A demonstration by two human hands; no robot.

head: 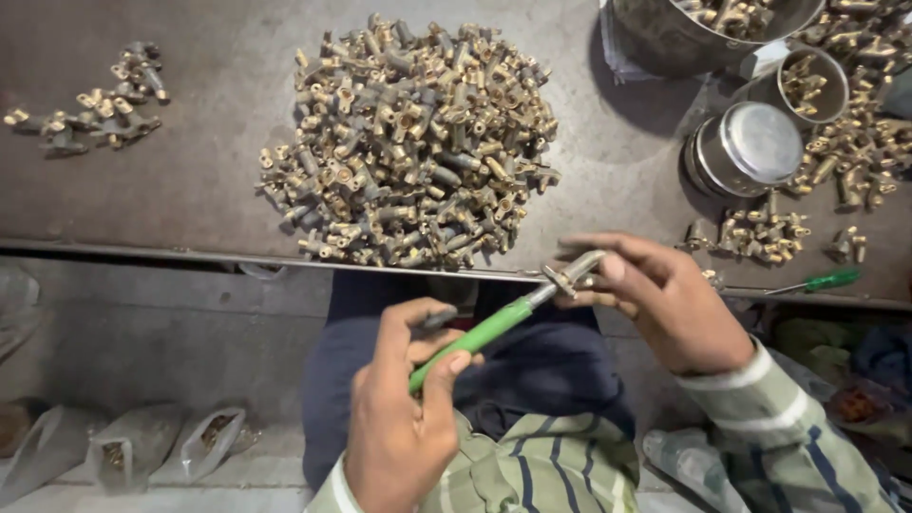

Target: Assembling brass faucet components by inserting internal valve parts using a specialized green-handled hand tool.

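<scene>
Left hand [404, 418] grips a screwdriver [484, 332], tip in the fitting [575, 271] pinched by the right hand [665, 299]; turning likely follows.

A small metalworking workshop: a worn grey steel tabletop [190, 171] carries a big heap of brass fittings [413, 147] at its middle, with smaller piles [90, 109] far left and right [855, 133]. Steel tins [746, 147] hold more parts, a green-handled screwdriver [817, 282] lies near the right edge, and small bags [133, 445] sit on the concrete floor.

Fittings heap [410, 147] mid-table [190, 190], bowls [746, 147] right, bags [133, 446] below left
</scene>
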